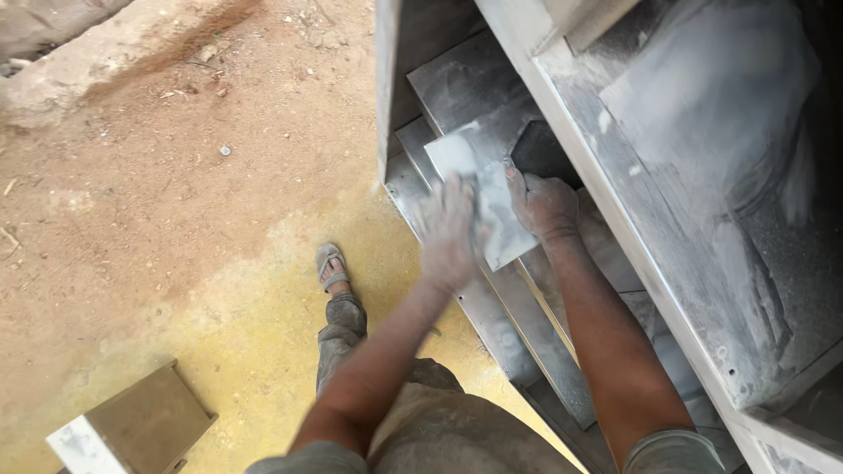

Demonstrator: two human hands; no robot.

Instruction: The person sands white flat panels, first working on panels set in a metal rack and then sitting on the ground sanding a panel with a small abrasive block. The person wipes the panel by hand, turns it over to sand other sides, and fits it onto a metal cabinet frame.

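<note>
A dusty grey rectangular tile piece (487, 189) lies tilted on top of several stacked grey stone strips (518, 307) at the foot of a big dusty grey frame. My left hand (448, 230), blurred and white with dust, presses on the piece's left edge. My right hand (544, 206) grips its right edge, fingers curled over the top. Both forearms reach forward from the bottom of the view.
The grey metal frame (632, 228) fills the right side. Red-brown dirt ground (158, 175) spreads left, with a yellow-stained patch (263, 325). My sandalled foot (332, 268) stands beside the strips. A brown block with a white edge (132, 430) sits at bottom left.
</note>
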